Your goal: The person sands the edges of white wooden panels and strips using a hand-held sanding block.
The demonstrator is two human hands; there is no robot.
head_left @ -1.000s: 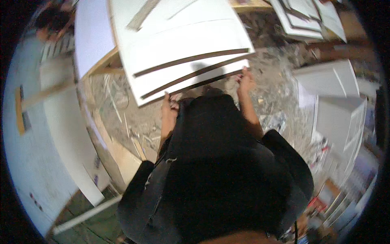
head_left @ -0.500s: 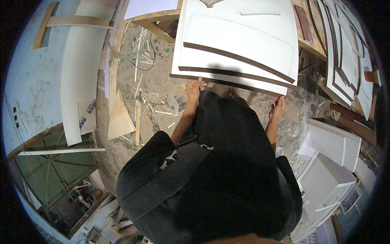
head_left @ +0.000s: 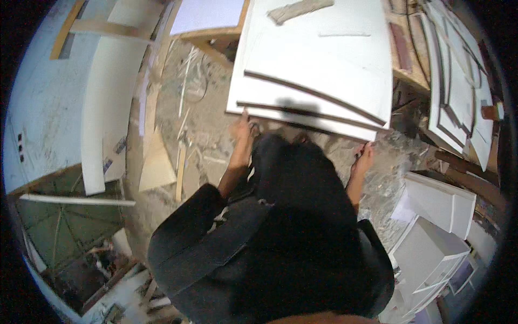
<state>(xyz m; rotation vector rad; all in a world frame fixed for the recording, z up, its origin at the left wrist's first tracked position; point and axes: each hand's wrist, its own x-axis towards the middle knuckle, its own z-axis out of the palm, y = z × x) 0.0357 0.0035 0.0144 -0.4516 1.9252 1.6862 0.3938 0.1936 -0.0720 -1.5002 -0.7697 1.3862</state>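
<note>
Several white boards (head_left: 318, 54) with dark brown edges lie stacked in front of me, their near edges stepped and slightly curved. At the left part of the lowest near edge, my left hand (head_left: 243, 128) is closed, its thumb on top and the other fingers partly hidden and blurred. My right hand (head_left: 365, 154) pinches the right corner of that same edge from below. A shadow falls across the middle of the edges. On the top board lie a rough grey-brown strip (head_left: 301, 11) and a thin white strip (head_left: 344, 35).
A wooden table (head_left: 213, 33) extends behind the boards. More dark-edged white panels (head_left: 440, 81) stand at right, above white cabinet-like pieces (head_left: 429, 248). Offcuts (head_left: 182, 173) litter the floor at left, beside a plywood piece (head_left: 157, 164) and a tall white panel (head_left: 100, 108).
The view has shifted, so the boards sit lower in it and more of the rough strip shows. My left hand has slid left along the edge; my right hand stays at its corner.
</note>
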